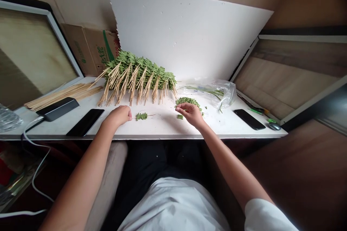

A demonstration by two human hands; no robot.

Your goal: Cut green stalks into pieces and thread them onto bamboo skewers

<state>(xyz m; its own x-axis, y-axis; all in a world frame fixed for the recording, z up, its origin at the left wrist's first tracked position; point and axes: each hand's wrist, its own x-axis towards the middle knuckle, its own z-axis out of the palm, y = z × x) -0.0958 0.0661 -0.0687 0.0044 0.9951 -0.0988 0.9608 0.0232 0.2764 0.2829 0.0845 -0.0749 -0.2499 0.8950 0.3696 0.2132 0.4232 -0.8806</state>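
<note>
My left hand [120, 115] is closed, pinching one end of a thin bamboo skewer [151, 115] low over the white tabletop. Several short green bean pieces [141, 116] are threaded side by side along the skewer, and its bare tip points right. My right hand [190, 113] hovers by a small pile of cut green beans [187, 100], thumb and fingertips drawn together. Whether a bean piece sits between those fingertips is too small to tell. A few cut pieces [180, 117] lie just below this hand.
Behind my hands rises a big stack of filled bean skewers [141, 68], sticks toward me. Bare skewers [62, 94] lie left, near a black phone [85, 122] and dark device [61, 108]. Rightward are a plastic bag [226, 92], another phone [249, 119] and white foam board [187, 32].
</note>
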